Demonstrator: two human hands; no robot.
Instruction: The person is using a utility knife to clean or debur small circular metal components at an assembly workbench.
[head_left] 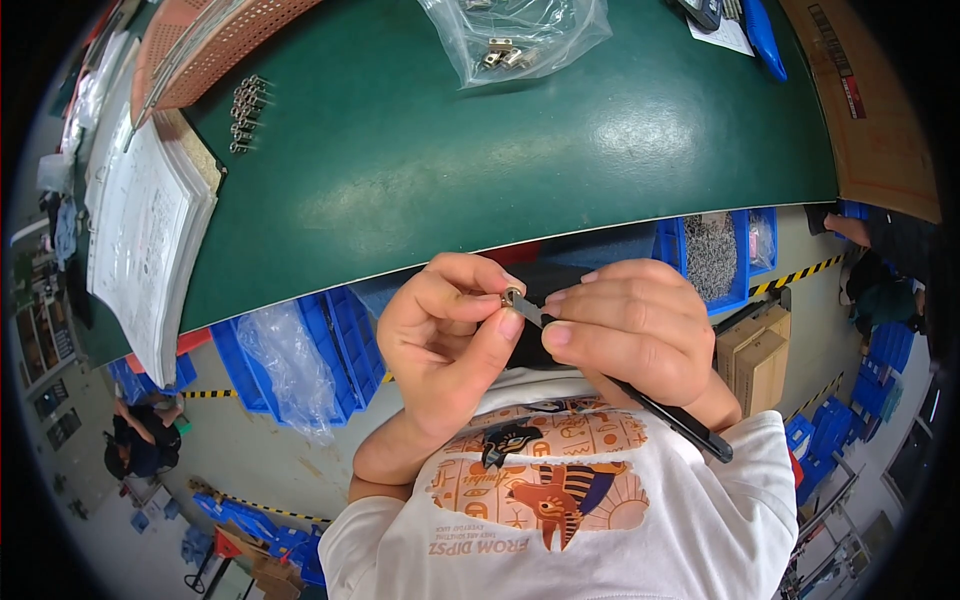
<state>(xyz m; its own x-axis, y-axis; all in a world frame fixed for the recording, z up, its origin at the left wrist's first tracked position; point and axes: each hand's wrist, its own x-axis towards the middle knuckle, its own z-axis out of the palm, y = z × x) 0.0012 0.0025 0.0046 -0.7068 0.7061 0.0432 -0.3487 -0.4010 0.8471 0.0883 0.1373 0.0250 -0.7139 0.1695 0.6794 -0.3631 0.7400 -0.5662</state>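
Observation:
In front of my chest, just off the near edge of the green table (480,170), my left hand (435,340) pinches a small metal part (509,298) between thumb and fingertips. Closed around a black utility knife (680,420) is my right hand (640,325). The knife's handle sticks out under that hand toward the lower right. Its narrow metal blade touches or nearly touches the small part; the exact contact is too small to make out. My fingers partly cover the part.
Small metal pieces (246,112) stand grouped at the table's left. A clear plastic bag (550,40) with metal blocks lies at the far side. Papers (150,240) overhang the left edge. Blue bins (290,360) sit below the table. Cardboard boxes (757,355) and other people are farther off.

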